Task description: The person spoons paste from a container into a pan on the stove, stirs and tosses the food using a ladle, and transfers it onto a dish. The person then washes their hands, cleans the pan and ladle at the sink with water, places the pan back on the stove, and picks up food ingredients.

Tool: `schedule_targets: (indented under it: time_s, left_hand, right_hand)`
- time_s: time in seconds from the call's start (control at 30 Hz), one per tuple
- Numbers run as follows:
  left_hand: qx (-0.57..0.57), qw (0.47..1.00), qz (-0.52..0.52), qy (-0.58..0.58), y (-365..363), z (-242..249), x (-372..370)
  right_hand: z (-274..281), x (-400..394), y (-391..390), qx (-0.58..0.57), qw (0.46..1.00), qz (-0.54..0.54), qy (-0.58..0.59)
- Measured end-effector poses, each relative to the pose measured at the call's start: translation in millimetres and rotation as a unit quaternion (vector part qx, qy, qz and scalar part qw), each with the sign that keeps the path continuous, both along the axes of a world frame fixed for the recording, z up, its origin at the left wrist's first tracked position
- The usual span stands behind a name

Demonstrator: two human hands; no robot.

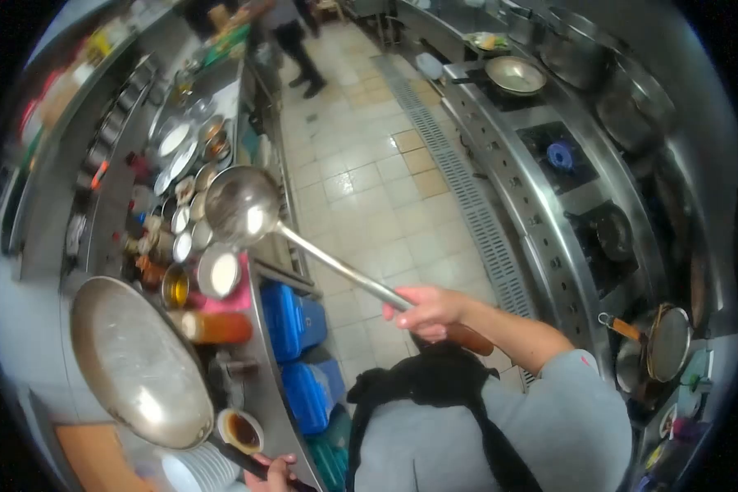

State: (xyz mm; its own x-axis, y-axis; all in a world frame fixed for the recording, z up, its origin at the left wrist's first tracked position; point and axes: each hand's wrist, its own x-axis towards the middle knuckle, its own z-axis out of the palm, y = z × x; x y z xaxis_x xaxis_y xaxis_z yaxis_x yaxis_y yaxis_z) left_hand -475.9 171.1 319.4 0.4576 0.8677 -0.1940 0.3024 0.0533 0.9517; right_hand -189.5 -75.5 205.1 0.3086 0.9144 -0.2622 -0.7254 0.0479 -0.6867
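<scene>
My right hand [426, 313] is closed round the long metal handle of a large ladle [242, 205], whose round bowl hangs over the edge of the left counter. At the bottom of the view my left hand [272, 476] grips the black handle of a frying pan [139, 365]. The pan is tilted, its inside facing me, and looks bare. Near the pan's rim is a bowl of brown sauce [241, 430]. Between pan and ladle stand a white-filled bowl [219, 272] and an orange bottle [221, 328] lying or leaning on the counter.
Several small containers line the left counter [264, 369], with stacked white bowls [197, 474] below. Blue bins [291, 324] stand under it. Along the right runs a stove [508, 180] with a lit burner [560, 156] and a pan [515, 75]. A person [291, 41] stands farther down the aisle.
</scene>
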Motion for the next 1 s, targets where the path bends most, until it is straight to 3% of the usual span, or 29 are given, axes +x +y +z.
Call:
schedule_targets:
  time_s: [0.17,0.2,0.3,0.4,0.47,0.5,0.7,1.0]
  left_hand:
    - [0.013,0.992,-0.122,0.016,1.8,-6.3,109.9]
    - [0.068,0.980,-0.133,0.135,-3.2,7.6,139.5]
    - [-0.023,0.992,-0.109,0.055,23.2,-22.9,198.4]
    - [-0.032,0.980,-0.188,0.055,78.7,-49.4,263.0]
    - [-0.084,0.962,-0.245,0.083,115.7,-65.5,315.1]
    - [-0.128,0.973,-0.193,-0.006,121.3,-79.1,344.2]
    - [-0.186,0.940,-0.287,0.007,191.7,-113.9,497.2]
    - [-0.173,0.877,-0.441,0.075,171.8,-126.6,725.9]
  right_hand:
    - [-17.4,71.1,-26.8,-0.008,0.991,-0.123,0.046]
    - [-26.2,82.3,-27.7,0.003,0.986,-0.154,0.057]
    - [-51.3,114.6,-24.3,0.029,0.978,-0.194,0.076]
    - [-58.3,159.9,-16.5,-0.012,0.965,-0.248,0.082]
    - [-53.3,191.2,-10.5,-0.044,0.953,-0.286,0.087]
    - [-47.4,207.5,-6.2,-0.069,0.940,-0.318,0.098]
    - [-10.7,288.0,25.4,-0.096,0.880,-0.443,0.143]
    - [-13.7,366.5,10.9,-0.093,0.819,-0.549,0.141]
